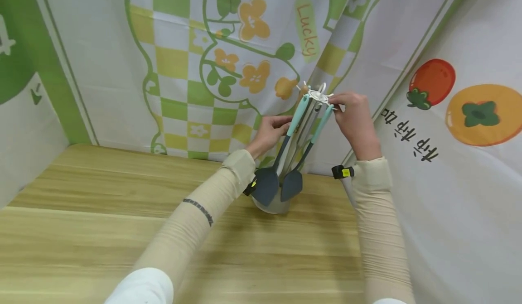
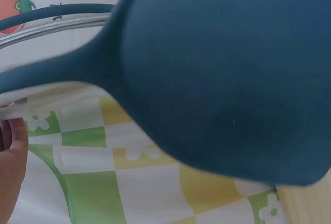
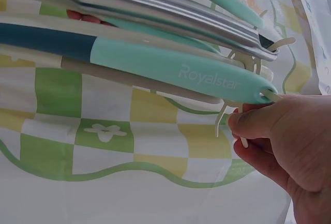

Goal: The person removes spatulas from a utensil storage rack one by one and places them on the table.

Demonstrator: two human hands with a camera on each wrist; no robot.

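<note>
Utensil carousel (image 1: 319, 96) upright on desk (image 1: 81, 245). Right hand (image 1: 354, 119) pinches a hook (image 3: 244, 142); left hand (image 1: 267, 136) beside turner handle (image 1: 298, 115), grasp unclear. Likely light, stiff, top-heavy; thin hooks may flex. Steady by base (image 1: 275, 209).

One left hand (image 1: 267, 134), one right hand (image 1: 355, 120), one utensil stand (image 1: 319, 96), three turquoise handles (image 3: 170, 71), two dark blades (image 1: 267, 186), at least one metal utensil (image 3: 170, 9), one wooden table (image 1: 102, 249) and two large printed fruits (image 1: 438, 75)
</note>
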